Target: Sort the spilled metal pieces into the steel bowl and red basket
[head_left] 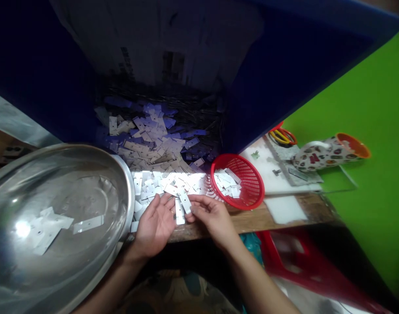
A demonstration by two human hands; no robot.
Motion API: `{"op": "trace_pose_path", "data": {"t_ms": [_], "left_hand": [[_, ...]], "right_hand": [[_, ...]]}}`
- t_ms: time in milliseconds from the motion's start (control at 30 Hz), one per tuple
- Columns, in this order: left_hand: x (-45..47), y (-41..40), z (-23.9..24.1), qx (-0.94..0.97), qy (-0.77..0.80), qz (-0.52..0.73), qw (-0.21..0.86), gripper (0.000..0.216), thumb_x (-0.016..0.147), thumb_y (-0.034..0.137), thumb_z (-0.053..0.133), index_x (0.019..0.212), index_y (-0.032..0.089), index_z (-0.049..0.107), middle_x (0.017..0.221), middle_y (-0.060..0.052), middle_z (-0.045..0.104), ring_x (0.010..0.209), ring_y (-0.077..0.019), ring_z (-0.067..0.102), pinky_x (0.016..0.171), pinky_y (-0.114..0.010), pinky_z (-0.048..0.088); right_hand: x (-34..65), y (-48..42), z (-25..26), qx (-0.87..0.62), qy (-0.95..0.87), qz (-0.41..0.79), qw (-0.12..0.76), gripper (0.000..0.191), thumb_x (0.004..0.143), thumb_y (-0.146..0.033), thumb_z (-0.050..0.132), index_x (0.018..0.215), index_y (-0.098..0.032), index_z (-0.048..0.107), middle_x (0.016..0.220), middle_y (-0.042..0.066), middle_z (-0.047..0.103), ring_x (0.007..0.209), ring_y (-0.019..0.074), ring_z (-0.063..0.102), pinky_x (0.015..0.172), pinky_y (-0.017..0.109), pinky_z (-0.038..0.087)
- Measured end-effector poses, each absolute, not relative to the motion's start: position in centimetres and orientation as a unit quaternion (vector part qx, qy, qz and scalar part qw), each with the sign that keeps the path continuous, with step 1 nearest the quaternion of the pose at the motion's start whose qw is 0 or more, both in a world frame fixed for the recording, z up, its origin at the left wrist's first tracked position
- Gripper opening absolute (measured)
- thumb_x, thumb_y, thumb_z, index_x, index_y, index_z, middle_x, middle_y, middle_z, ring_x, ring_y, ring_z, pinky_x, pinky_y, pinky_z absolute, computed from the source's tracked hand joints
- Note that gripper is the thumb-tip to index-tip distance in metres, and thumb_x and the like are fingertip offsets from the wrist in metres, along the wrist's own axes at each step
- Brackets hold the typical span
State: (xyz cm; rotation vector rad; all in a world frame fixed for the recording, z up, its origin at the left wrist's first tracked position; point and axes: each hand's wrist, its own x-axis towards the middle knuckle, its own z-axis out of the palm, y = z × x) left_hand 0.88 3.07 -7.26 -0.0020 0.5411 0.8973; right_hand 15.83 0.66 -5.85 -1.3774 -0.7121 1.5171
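Note:
A large heap of small flat white plates [153, 144] covers the wooden bench top in front of me. My left hand [156, 224] lies palm up at the bench edge, fingers spread, with a white plate [179, 213] resting against its fingertips. My right hand [212, 216] pinches another white plate [185, 202] between thumb and fingers, right next to the left hand's plate. A red plastic basket [251, 176] with several plates in it stands just right of my hands.
A big steel bowl [124, 174] holding a few plates sits at the left. A dark blue panel [284, 78] walls the back. At the right are a patterned mug [320, 153], coloured rubber bands [282, 136], a white board [286, 208] and a red stool [304, 261] below.

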Motion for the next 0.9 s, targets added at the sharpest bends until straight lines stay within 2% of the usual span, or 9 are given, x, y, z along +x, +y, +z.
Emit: {"op": "trace_pose_path", "data": {"t_ms": [300,433,533,633,700,800,833,900], "left_hand": [[0.9,3.1,-7.2,-0.013,0.263,0.427,0.865,0.035,0.093,0.038,0.041,0.114,0.016,0.058,0.121,-0.014,0.06,0.118,-0.0273,0.054,0.099,-0.047,0.043],[0.9,3.0,-7.4,-0.011,0.256,0.43,0.866,0.033,0.093,0.038,0.042,0.107,0.015,0.06,0.12,-0.014,0.061,0.118,-0.0279,0.054,0.099,-0.048,0.043],[0.6,3.0,-7.6,-0.002,0.257,0.426,0.867,0.033,0.093,0.039,0.041,0.107,0.015,0.06,0.122,-0.014,0.06,0.121,-0.0289,0.052,0.098,-0.05,0.044],[0.3,2.9,-7.6,0.003,0.281,0.414,0.866,0.037,0.094,0.041,0.038,0.111,0.016,0.059,0.128,-0.015,0.057,0.126,-0.0304,0.048,0.096,-0.052,0.044],[0.2,3.0,-7.6,0.004,0.289,0.411,0.865,0.037,0.094,0.042,0.038,0.11,0.016,0.059,0.132,-0.015,0.056,0.128,-0.0313,0.046,0.096,-0.052,0.044],[0.2,3.0,-7.6,0.003,0.286,0.409,0.867,0.038,0.094,0.042,0.039,0.115,0.017,0.057,0.131,-0.015,0.056,0.129,-0.0314,0.045,0.095,-0.053,0.044],[0.2,3.1,-7.6,0.003,0.284,0.408,0.868,0.039,0.094,0.041,0.039,0.118,0.017,0.056,0.13,-0.015,0.057,0.128,-0.0311,0.046,0.095,-0.053,0.044],[0.3,3.1,-7.7,0.001,0.272,0.409,0.871,0.041,0.094,0.041,0.038,0.122,0.017,0.055,0.128,-0.015,0.058,0.126,-0.03,0.048,0.097,-0.052,0.044]], "right_hand": [[15.6,0.4,-5.3,-0.569,-0.292,0.592,0.49,0.029,0.063,-0.021,0.075,0.091,-0.016,0.069,0.067,-0.002,0.066,0.055,0.0104,0.064,0.059,0.024,0.055],[15.4,0.2,-4.9,-0.573,-0.313,0.58,0.487,0.03,0.066,-0.024,0.072,0.094,-0.015,0.068,0.067,-0.002,0.065,0.056,0.0117,0.065,0.061,0.026,0.057],[16.4,0.0,-3.8,-0.589,-0.351,0.536,0.492,0.032,0.07,-0.026,0.072,0.1,-0.015,0.068,0.074,0.002,0.068,0.061,0.0141,0.066,0.063,0.03,0.058],[18.7,0.2,-2.2,-0.639,-0.4,0.416,0.509,0.035,0.076,-0.028,0.069,0.108,-0.015,0.067,0.083,0.005,0.069,0.066,0.0159,0.067,0.066,0.033,0.058],[20.4,0.5,-1.3,-0.68,-0.448,0.28,0.508,0.036,0.08,-0.028,0.066,0.114,-0.017,0.065,0.092,0.007,0.069,0.076,0.018,0.067,0.073,0.037,0.058],[21.2,0.6,-0.8,-0.702,-0.546,0.048,0.455,0.035,0.084,-0.024,0.061,0.119,-0.019,0.062,0.11,0.011,0.064,0.099,0.0234,0.062,0.088,0.045,0.052],[20.9,0.5,-1.0,-0.69,-0.581,0.001,0.432,0.034,0.084,-0.022,0.06,0.118,-0.019,0.062,0.113,0.012,0.062,0.104,0.0245,0.06,0.091,0.046,0.051],[19.3,0.3,-2.0,-0.651,-0.647,-0.011,0.397,0.031,0.086,-0.018,0.057,0.117,-0.018,0.062,0.113,0.013,0.06,0.107,0.0246,0.058,0.093,0.044,0.05]]}}
